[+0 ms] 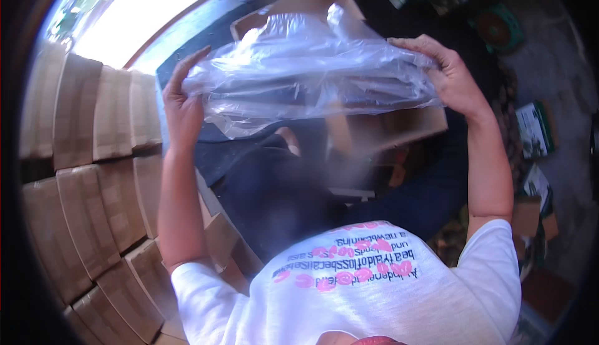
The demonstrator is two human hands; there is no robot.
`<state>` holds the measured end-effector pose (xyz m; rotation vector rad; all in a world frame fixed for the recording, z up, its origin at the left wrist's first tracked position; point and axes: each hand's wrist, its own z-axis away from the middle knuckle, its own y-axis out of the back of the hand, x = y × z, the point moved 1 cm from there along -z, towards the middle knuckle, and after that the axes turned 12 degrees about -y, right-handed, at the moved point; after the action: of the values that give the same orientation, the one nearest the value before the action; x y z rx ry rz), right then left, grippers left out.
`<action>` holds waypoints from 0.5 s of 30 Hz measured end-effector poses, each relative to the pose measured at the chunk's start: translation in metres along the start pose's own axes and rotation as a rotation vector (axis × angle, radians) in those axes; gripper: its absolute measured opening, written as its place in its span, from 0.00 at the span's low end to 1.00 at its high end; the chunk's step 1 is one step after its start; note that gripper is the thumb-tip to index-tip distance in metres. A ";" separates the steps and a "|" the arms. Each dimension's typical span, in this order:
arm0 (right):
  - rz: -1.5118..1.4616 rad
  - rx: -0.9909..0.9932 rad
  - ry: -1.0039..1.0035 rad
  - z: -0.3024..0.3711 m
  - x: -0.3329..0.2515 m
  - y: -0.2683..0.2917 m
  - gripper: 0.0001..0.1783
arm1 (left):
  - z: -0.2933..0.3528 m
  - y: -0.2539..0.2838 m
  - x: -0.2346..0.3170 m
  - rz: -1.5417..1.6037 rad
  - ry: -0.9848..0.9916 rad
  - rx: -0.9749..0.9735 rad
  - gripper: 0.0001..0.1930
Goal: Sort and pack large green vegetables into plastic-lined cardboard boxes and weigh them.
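A clear plastic bag point(312, 73) is stretched crosswise between my two raised hands. My left hand point(185, 98) grips its left end, thumb and fingers curled round the film. At the other end, my right hand point(450, 79) is closed on the bag's edge. Wrinkles and bright glare cover the plastic, and I cannot make out whether anything is inside it. Beneath and behind it stands an open cardboard box point(396, 126), partly hidden by the film; its raised flap point(249, 25) shows above the bag.
Brown cardboard boxes point(103, 214) are stacked along the left side. A bright opening point(143, 14) lies at the upper left. On the grey floor point(561, 176) at the right are green-and-white printed packs point(533, 129) and a round green object point(499, 28).
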<state>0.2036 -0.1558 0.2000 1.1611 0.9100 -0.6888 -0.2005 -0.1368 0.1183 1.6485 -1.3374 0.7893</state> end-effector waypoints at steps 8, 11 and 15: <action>0.518 0.021 -0.105 0.093 -0.002 0.071 0.23 | 0.029 -0.196 0.105 -0.337 -0.373 -0.908 0.31; 0.717 -0.187 -0.143 0.073 0.057 0.063 0.20 | 0.056 -0.273 0.070 -0.532 -0.275 -1.245 0.27; 0.856 -0.563 -0.335 0.014 0.176 0.024 0.19 | 0.057 -0.349 0.002 -0.750 -0.156 -1.602 0.24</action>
<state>0.3121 -0.1631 0.0588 0.7760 0.2271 0.0869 0.1377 -0.1655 0.0173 0.6772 -0.7979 -0.7715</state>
